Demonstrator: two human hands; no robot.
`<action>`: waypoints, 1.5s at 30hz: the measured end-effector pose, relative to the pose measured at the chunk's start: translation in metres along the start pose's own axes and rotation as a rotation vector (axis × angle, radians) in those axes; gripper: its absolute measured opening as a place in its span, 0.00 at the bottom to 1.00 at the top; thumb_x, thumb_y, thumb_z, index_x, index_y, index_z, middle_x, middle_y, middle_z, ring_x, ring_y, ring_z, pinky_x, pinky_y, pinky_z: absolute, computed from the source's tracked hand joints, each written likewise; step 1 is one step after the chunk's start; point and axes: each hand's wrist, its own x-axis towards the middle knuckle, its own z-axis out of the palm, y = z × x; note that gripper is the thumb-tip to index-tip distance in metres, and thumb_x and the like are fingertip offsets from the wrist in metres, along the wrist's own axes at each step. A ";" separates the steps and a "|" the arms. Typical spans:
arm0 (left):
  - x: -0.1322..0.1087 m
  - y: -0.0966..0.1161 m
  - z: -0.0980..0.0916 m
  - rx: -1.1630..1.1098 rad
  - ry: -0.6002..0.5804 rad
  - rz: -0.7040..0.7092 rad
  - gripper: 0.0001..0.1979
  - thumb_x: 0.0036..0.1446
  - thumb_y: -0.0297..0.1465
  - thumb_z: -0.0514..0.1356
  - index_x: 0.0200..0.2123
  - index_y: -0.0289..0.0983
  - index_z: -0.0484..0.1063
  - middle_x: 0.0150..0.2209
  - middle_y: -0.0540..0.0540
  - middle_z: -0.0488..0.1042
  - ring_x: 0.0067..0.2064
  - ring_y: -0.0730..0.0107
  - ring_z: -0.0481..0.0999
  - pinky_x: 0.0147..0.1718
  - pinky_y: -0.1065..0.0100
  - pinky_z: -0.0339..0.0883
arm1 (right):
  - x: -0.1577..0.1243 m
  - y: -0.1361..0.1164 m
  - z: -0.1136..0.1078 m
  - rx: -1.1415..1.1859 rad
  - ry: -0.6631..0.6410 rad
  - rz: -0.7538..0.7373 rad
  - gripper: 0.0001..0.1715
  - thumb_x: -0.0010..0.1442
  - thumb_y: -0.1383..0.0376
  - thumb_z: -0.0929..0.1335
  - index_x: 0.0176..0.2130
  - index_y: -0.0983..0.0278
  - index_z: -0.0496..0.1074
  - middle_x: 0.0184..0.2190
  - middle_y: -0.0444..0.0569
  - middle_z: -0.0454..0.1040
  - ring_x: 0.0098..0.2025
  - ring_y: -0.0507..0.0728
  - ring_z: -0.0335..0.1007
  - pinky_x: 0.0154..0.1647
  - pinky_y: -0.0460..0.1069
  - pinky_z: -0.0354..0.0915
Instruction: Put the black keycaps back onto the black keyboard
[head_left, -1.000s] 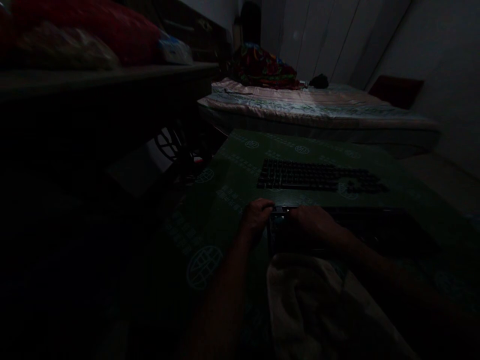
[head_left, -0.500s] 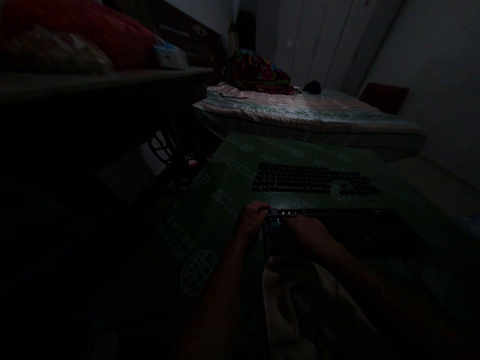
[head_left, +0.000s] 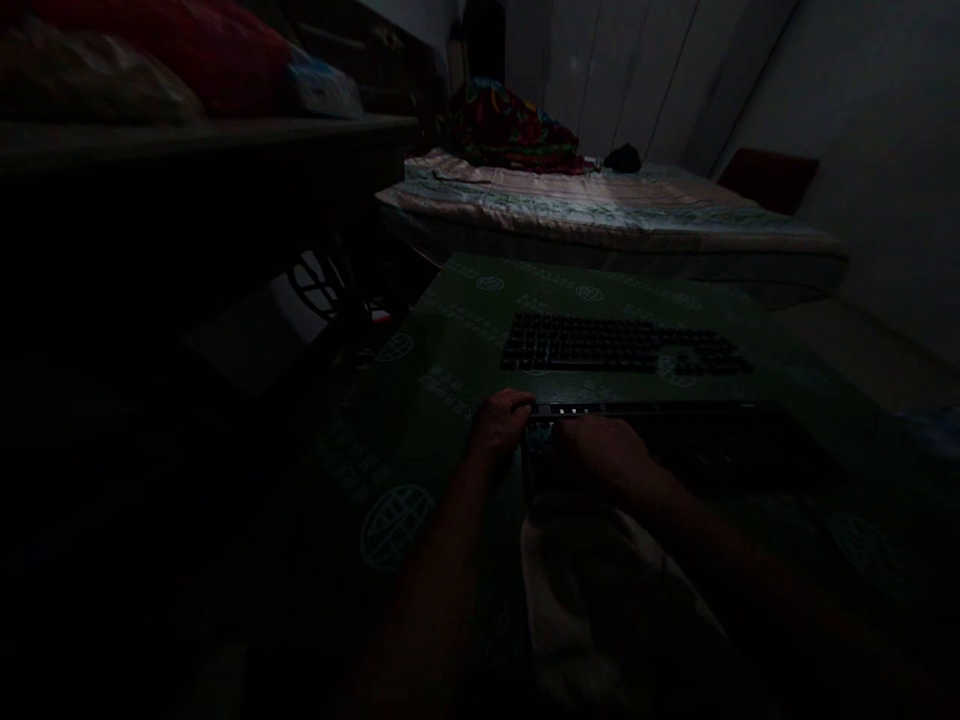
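A dark keyboard base (head_left: pixel 720 450) lies on a green printed board, long side across in front of me. My left hand (head_left: pixel 501 425) is closed on its upper left corner, thumb along the top edge. Over the left end of the base, my right hand (head_left: pixel 604 450) has its fingers bent down and together; what they hold, if anything, is lost in the dark. Small bluish switches (head_left: pixel 540 432) show between the hands. Keycaps (head_left: pixel 585 342) lie in keyboard order beyond the base. A pale patterned cloth (head_left: pixel 570 590) hangs below my right hand and forearm.
The green board (head_left: pixel 450 320) carries white globe prints. Beyond it stands a bed (head_left: pixel 630 215) with a bundled floral blanket (head_left: pixel 510 130). On the left, a dark shelf (head_left: pixel 225 130) bears a red bag (head_left: pixel 247 60). The room is very dim.
The whole view has shifted slightly, so things sit a little higher in the picture. My left hand keeps its hold on the corner, and my right hand stays over the left end of the base.
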 end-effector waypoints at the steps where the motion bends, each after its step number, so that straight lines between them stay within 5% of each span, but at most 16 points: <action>1: 0.000 0.000 0.000 -0.006 0.003 0.002 0.12 0.50 0.26 0.53 0.35 0.37 0.75 0.38 0.47 0.75 0.40 0.70 0.73 0.42 0.70 0.66 | 0.000 -0.001 -0.001 -0.013 -0.007 -0.008 0.18 0.58 0.63 0.58 0.41 0.65 0.72 0.36 0.57 0.75 0.36 0.59 0.73 0.32 0.48 0.63; 10: 0.000 -0.001 0.002 0.021 -0.009 0.008 0.12 0.50 0.27 0.52 0.35 0.36 0.75 0.37 0.47 0.75 0.40 0.69 0.73 0.43 0.69 0.65 | 0.006 0.003 -0.007 -0.051 0.030 -0.054 0.19 0.58 0.61 0.58 0.42 0.64 0.72 0.35 0.57 0.76 0.36 0.61 0.73 0.31 0.50 0.64; 17: 0.000 0.001 0.002 -0.004 -0.014 0.016 0.12 0.50 0.26 0.52 0.35 0.34 0.75 0.37 0.45 0.75 0.40 0.69 0.73 0.43 0.68 0.65 | 0.011 0.016 -0.007 -0.051 -0.082 0.018 0.18 0.57 0.60 0.59 0.42 0.63 0.72 0.37 0.57 0.75 0.38 0.61 0.73 0.34 0.51 0.64; 24: -0.003 0.002 -0.001 -0.001 -0.064 0.032 0.15 0.46 0.33 0.59 0.39 0.36 0.73 0.39 0.47 0.73 0.41 0.67 0.72 0.42 0.67 0.66 | 0.004 0.007 -0.002 -0.024 0.006 -0.019 0.19 0.58 0.61 0.59 0.43 0.64 0.71 0.39 0.56 0.75 0.38 0.60 0.72 0.35 0.51 0.64; 31: -0.004 0.000 -0.002 -0.001 -0.092 0.087 0.17 0.44 0.32 0.60 0.41 0.36 0.72 0.41 0.46 0.73 0.43 0.66 0.72 0.42 0.67 0.67 | -0.012 0.006 -0.002 -0.067 -0.085 -0.031 0.17 0.57 0.60 0.60 0.39 0.65 0.73 0.34 0.57 0.76 0.36 0.61 0.73 0.32 0.49 0.64; 38: -0.002 0.000 -0.007 -0.058 -0.168 0.109 0.18 0.42 0.28 0.60 0.41 0.35 0.72 0.42 0.45 0.72 0.45 0.65 0.72 0.45 0.65 0.65 | -0.010 0.003 0.003 -0.050 -0.033 0.000 0.17 0.58 0.60 0.59 0.41 0.64 0.72 0.37 0.57 0.75 0.38 0.61 0.73 0.34 0.51 0.65; 45: -0.002 -0.001 -0.004 -0.054 -0.125 0.120 0.16 0.43 0.27 0.59 0.40 0.34 0.73 0.40 0.45 0.73 0.43 0.65 0.72 0.44 0.65 0.66 | -0.016 0.009 0.000 -0.042 -0.050 0.006 0.18 0.58 0.60 0.59 0.39 0.65 0.73 0.35 0.57 0.76 0.36 0.61 0.73 0.32 0.50 0.64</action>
